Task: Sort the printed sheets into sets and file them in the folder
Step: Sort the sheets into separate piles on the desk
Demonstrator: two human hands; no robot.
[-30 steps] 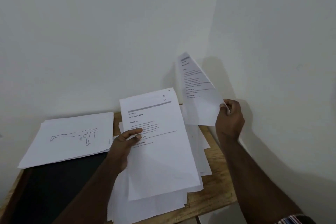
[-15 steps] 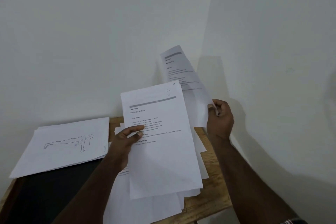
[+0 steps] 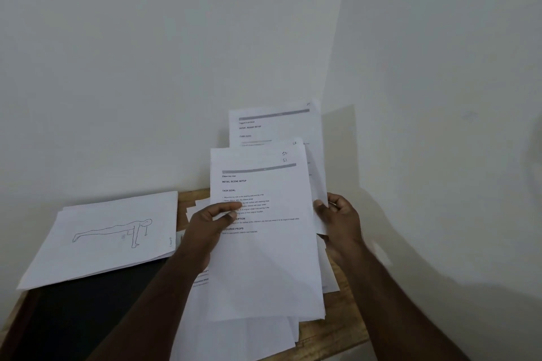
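Note:
My left hand grips a small set of printed text sheets by its left edge, thumb on the front page. My right hand pinches another printed sheet, which stands just behind the set with its top sticking out above. Under both lies a loose pile of printed sheets on the wooden table. A separate stack with a push-up line drawing lies at the left, overlapping a black folder.
White walls meet in a corner right behind the table, close on the right side. The table's front edge runs near the bottom right of the pile.
My right hand has brought its sheet left and down, from out beside the wall to directly behind the set in my left hand. The left hand's set has risen a little.

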